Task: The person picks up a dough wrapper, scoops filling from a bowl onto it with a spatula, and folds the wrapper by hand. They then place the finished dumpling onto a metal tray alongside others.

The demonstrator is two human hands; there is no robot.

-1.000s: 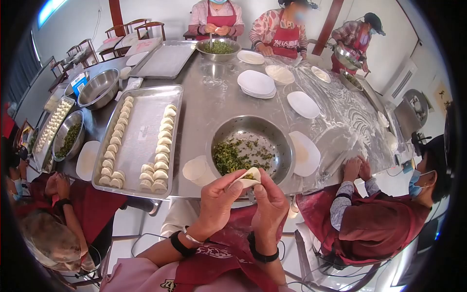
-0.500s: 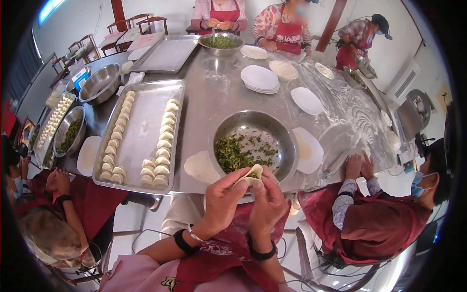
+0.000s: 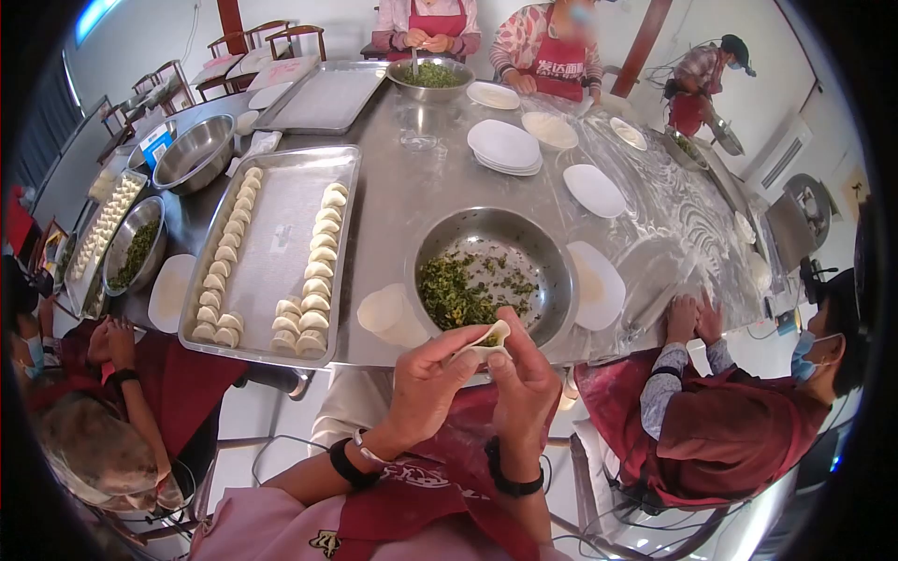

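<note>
Between my hands is a dumpling [image 3: 485, 343], its pale wrapper folded up around green filling that still shows at the top. My left hand [image 3: 428, 385] pinches its left side with thumb and fingers. On the right side, my right hand [image 3: 520, 381] grips it, thumb pressed to the front. Just beyond stands a steel bowl [image 3: 553, 271] of chopped green and yellow filling [image 3: 458, 294]. Loose round wrappers [image 3: 385, 316] lie to the left of this bowl. Farther left, a metal tray [image 3: 271, 252] carries rows of folded dumplings [image 3: 318, 271].
White plates [image 3: 505, 147] are stacked past the bowl, with a single plate [image 3: 596, 190] beside them. Flour [image 3: 678, 215] covers the right of the steel table. Co-workers sit on both sides and across; one person's hands [image 3: 694, 318] rest at the right edge. Another filling bowl [image 3: 136, 245] stands left.
Both hands stay on the dumpling, with its edges drawn slightly closer together. The view has shifted a little. At the far right, a standing person has moved a metal bowl.
</note>
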